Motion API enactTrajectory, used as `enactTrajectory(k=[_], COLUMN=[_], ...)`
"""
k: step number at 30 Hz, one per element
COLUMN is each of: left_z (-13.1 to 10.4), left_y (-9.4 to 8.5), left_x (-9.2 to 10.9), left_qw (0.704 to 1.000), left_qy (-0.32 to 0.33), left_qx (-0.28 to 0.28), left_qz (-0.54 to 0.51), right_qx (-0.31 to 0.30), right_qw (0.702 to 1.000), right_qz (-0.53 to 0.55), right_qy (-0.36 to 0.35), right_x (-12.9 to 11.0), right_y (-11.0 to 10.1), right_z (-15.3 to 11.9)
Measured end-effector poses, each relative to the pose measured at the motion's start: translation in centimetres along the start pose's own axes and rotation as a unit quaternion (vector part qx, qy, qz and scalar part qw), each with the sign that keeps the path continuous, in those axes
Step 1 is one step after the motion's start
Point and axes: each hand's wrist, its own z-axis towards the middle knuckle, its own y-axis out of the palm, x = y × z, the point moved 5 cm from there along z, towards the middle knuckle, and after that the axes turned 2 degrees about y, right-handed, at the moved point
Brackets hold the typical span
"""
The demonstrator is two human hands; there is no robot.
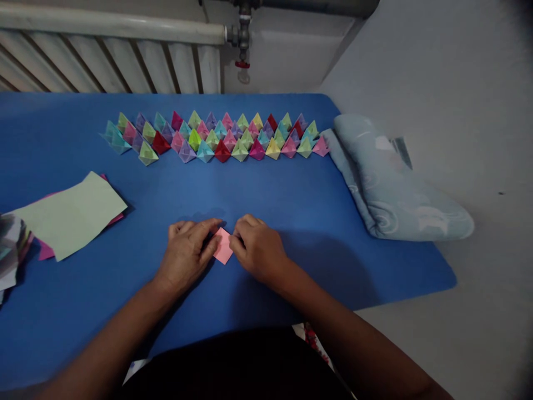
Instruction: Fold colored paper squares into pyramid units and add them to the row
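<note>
A small pink paper square (224, 248), turned corner-down like a diamond, lies on the blue table (175, 194) between my two hands. My left hand (189, 250) has its thumb and fingers closed on the paper's left edge. On the right edge, the curled fingers and thumb of my right hand (256, 244) grip the same paper. My fingertips hide both side corners and part of its upper edge. Beyond my hands, several folded paper pieces (222, 151) in many colours stand in rows.
Green and pink paper sheets (79, 216) lie on the left, beside a crumpled pile (10, 250) at the frame edge. A folded pale blue cloth (387, 183) rests over the table's right edge. A radiator (112, 28) and pipe valve (244, 39) are behind.
</note>
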Motion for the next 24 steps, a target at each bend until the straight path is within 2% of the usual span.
enactTrajectory(k=[4, 16, 21, 24], left_z=[0.16, 0.29, 0.29, 0.29], left_y=[0.02, 0.26, 0.37, 0.28], left_x=[-0.06, -0.44, -0.38, 0.05], left_qw=[1.0, 0.998, 0.999, 0.999], left_qy=[-0.028, -0.054, -0.038, 0.002], left_qx=[-0.006, -0.003, 0.011, 0.026], left_qz=[-0.012, -0.032, -0.02, 0.023], right_qx=[0.005, 0.013, 0.022, 0.029], right_qw=[1.0, 1.0, 1.0, 0.999], right_qz=[-0.004, -0.02, -0.019, -0.022], right_qy=[0.007, -0.002, -0.01, -0.011], right_x=[-0.02, -0.03, -0.01, 0.03], right_y=[-0.05, 0.03, -0.01, -0.02], right_z=[0.02, 0.05, 0.11, 0.08])
